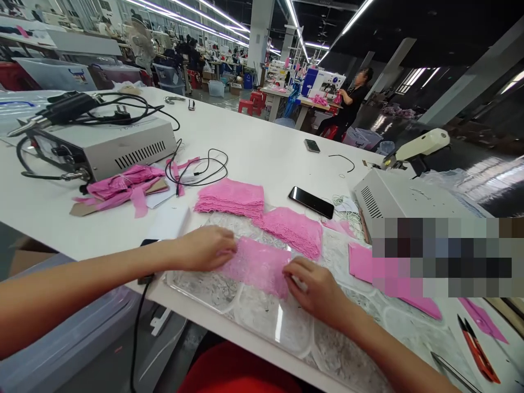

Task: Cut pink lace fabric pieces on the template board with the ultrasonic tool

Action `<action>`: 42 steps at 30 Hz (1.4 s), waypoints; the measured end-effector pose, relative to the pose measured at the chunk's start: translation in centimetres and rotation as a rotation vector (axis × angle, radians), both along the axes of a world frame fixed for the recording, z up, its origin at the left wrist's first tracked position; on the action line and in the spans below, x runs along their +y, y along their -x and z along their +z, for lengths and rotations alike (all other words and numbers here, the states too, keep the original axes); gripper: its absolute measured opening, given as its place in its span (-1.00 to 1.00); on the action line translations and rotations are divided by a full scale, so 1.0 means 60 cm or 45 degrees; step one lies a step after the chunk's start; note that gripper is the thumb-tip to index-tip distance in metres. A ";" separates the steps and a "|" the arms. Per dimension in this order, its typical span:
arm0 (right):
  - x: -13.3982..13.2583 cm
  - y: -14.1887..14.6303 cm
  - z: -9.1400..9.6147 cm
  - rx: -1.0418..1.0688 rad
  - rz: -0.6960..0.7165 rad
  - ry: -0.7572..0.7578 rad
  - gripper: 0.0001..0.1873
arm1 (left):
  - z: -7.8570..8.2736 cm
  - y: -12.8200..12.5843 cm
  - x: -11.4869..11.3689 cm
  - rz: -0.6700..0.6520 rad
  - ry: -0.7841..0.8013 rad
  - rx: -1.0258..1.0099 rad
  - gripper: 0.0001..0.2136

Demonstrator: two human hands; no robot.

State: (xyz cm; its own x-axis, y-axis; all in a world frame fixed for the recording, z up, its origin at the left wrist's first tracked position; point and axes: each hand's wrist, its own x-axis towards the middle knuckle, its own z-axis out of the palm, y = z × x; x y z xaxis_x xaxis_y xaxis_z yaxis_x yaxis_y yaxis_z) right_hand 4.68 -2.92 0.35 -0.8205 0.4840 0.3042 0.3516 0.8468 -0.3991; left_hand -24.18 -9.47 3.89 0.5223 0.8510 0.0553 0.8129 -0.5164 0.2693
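Observation:
A thin, sheer pink fabric piece (258,267) lies between my hands over a clear plastic sheet with rounded panels (270,322). My left hand (208,248) has its fingers closed at the fabric's left edge. At the right edge, the thumb and fingers of my right hand (315,286) pinch the same piece. Just beyond are two stacks of pink fabric pieces, a left stack (230,197) and a right stack (292,229), the latter nearer to me. Further right, flat pink fabric (360,262) is partly hidden by a blurred patch.
A grey metal box (123,144) with a corded handpiece (67,109) stands left, beside bundled pink strips (126,183). A black phone (311,202) lies beyond the stacks. Orange thread snips (477,349) and tweezers (454,371) lie right. A person (352,103) sits at a far sewing machine.

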 end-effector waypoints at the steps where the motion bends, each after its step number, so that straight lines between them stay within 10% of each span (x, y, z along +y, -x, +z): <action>1: 0.014 0.010 0.003 0.021 -0.059 0.021 -0.84 | -0.001 -0.006 0.019 0.106 -0.046 0.033 -0.87; 10: 0.119 0.094 -0.021 0.036 -0.328 0.124 -0.92 | -0.056 -0.059 0.159 0.173 -0.176 0.092 -0.89; 24: 0.155 0.079 -0.020 0.159 -0.358 0.555 -0.74 | -0.055 -0.049 0.156 0.204 -0.234 0.097 -0.80; 42: 0.157 0.100 0.042 0.442 -0.708 0.450 -0.89 | -0.007 -0.146 0.163 0.584 -0.267 -0.255 -0.78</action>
State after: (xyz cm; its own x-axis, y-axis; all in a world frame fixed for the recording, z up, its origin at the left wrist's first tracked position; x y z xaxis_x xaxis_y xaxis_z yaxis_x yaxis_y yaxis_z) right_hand -1.33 6.48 2.88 -0.3114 0.9166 0.2507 0.4950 0.3816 -0.7806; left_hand -15.42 0.31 3.45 0.0614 0.9493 0.3084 0.9108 -0.1797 0.3717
